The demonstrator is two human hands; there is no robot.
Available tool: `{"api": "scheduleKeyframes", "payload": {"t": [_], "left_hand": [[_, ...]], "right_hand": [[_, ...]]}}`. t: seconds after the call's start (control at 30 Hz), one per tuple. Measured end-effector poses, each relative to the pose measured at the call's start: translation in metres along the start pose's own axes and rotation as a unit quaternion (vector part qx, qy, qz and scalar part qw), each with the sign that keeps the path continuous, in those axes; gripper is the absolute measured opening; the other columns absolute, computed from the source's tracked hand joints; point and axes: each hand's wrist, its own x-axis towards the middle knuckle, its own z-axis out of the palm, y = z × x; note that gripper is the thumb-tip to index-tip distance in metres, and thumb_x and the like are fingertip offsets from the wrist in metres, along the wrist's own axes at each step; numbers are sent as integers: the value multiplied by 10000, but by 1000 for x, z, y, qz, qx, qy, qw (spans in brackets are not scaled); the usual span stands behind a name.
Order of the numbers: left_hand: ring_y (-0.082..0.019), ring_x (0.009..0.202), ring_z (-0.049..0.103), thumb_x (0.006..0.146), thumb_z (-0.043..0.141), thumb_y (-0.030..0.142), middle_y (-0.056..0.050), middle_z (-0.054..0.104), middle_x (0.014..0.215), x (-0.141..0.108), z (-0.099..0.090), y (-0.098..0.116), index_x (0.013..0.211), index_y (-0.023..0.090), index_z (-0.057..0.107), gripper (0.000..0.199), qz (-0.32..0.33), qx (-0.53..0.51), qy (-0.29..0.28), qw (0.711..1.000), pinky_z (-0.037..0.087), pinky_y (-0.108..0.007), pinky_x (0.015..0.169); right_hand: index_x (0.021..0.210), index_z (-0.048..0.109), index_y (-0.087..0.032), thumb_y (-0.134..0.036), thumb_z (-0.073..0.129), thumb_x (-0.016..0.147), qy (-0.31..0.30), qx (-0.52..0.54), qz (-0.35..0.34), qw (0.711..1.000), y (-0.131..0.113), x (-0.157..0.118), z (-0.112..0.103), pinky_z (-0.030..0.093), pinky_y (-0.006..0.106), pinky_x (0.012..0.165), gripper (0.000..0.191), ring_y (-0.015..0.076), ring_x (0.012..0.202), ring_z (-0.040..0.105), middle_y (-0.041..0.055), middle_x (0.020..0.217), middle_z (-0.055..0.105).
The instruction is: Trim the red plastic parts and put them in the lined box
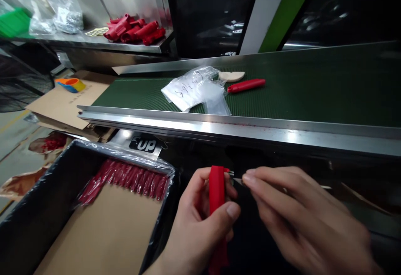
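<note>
A slender red plastic handle (216, 195) was pinched upright in the left hand (199, 220), beside a plastic-lined carton (125, 156). Its small metal tip (231, 173) lay just beside the right hand (300, 218), whose grip was pressed together; whether anything was pinched could not be told.

The near plastic tube (216, 195) is bright red, matching the packed row of tubes (125, 179) in the near-left carton, whose liner (46, 183) is glossy black over tan cardboard (100, 229). The far conveyor belt (313, 99) is dark green with a fine ribbed texture, and a white bag (180, 93) on it carries black handwriting.
</note>
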Motion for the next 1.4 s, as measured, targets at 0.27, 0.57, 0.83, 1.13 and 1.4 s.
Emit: {"api": "scheduleKeyframes", "payload": {"t": [0.27, 0.57, 0.83, 1.13, 1.4], "left_hand": [[-9, 529, 473, 814, 753, 312, 22, 583, 884, -8, 8, 0, 1016, 220, 591, 275, 13, 19, 13, 1000, 407, -132, 487], [-17, 538, 473, 810, 751, 334, 10, 583, 890, -10, 6, -1, 1020, 220, 607, 279, 20, 70, 19, 997, 387, -156, 496], [8, 481, 442, 794, 772, 380, -14, 608, 939, -16, -2, -11, 1043, 206, 575, 362, -69, -31, -86, 993, 341, -119, 440], [-30, 503, 492, 826, 717, 323, -23, 618, 883, -9, -2, -1, 1049, 209, 577, 286, -83, -163, -122, 976, 379, -140, 462], [-32, 521, 499, 832, 708, 324, -19, 616, 900, -11, 1, 0, 1084, 212, 588, 300, -107, -176, -127, 970, 376, -147, 473]], "right_hand": [[1175, 653, -110, 4, 542, 862, 1, -4, -1, 1000, -1, 2, -3, 470, 314, 831, 351, 172, 994, 580, 94, 1090, 639], [1167, 657, -122, -21, 550, 879, 3, -29, -22, 999, 2, 0, -5, 474, 325, 775, 323, 180, 971, 597, 91, 1066, 664], [1225, 630, -151, -1, 594, 844, 54, -17, 29, 998, 14, -7, -9, 499, 305, 809, 410, 183, 1008, 601, 88, 1111, 641], [1167, 653, -119, 28, 543, 847, 8, 82, 23, 996, -6, -10, -3, 536, 265, 827, 368, 149, 1034, 570, 93, 1102, 614], [1155, 663, -130, 2, 554, 853, 18, 73, 36, 997, -6, -9, -2, 554, 271, 818, 347, 157, 1039, 583, 99, 1095, 634]]}}
